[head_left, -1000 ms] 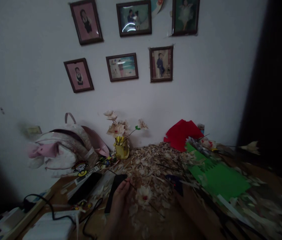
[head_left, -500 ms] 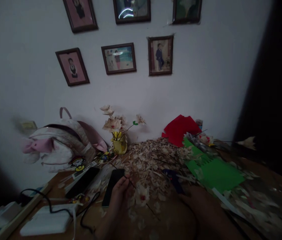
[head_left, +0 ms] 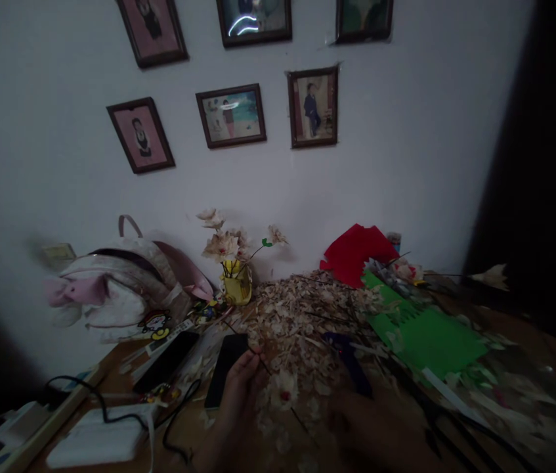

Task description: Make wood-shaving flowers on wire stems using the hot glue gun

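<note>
My left hand is closed, thumb and fingertips pinching a thin dark stem that slants down to the right. Just beyond those fingers sits a pale flower with a red centre; whether it is fixed to this stem is unclear. My right hand is dim and smeared, low over the table to the right of the flower, its fingers hard to make out. A dark blue glue gun with a small red light lies just past it. Black-handled scissors lie to its right.
Dried petals are heaped across the table's middle. A yellow cup of flowers stands at the wall. Green sheet and red sheet lie right; phone, power bank, cables and a backpack are left.
My right hand has come away from the glue gun's handle, moving left and nearer to me. The scissors now show more. My left hand keeps its pinch on the stem.
</note>
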Motion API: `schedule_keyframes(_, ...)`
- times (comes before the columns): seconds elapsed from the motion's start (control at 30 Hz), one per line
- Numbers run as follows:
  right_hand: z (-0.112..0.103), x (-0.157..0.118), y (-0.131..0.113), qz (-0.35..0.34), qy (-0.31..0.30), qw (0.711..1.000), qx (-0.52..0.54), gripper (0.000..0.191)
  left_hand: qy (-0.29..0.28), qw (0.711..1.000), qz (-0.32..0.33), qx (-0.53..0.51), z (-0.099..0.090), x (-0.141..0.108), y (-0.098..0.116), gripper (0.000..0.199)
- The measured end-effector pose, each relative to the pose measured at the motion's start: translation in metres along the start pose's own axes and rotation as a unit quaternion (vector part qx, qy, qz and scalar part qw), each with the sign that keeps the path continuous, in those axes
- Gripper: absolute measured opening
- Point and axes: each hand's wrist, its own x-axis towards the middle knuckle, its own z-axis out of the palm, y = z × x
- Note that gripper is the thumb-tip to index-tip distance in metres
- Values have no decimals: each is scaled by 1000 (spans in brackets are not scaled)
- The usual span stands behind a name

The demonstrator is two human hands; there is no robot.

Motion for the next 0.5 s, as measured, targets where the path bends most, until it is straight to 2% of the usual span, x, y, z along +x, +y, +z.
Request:
schedule_keyframes(0.1, -1, -1, -3, -22, -43, 998, -34, 27, 4, 1000, -2, -2, -1, 1, 0, 23)
schedule_keyframes(0.2, -1, -2, -6, 12, -62, 994, -91, 24, -2, 1000, 6, -1, -2, 2, -1, 25)
schedule_keyframes(0.33, -5, -2, -13, 11, -70, 994, -78, 24, -6, 1000, 14, 5, -1, 2, 0, 25)
schedule_keyframes(0.43, -5, 3, -19, 58, -45, 994, -78, 18, 6, 998, 54, 38, 0, 1, 3, 27)
schedule_keyframes(0.5, 0, 11, -17, 53, -59, 997, -21, 18, 27, 990, 107, 91, 0, -2, 7, 26)
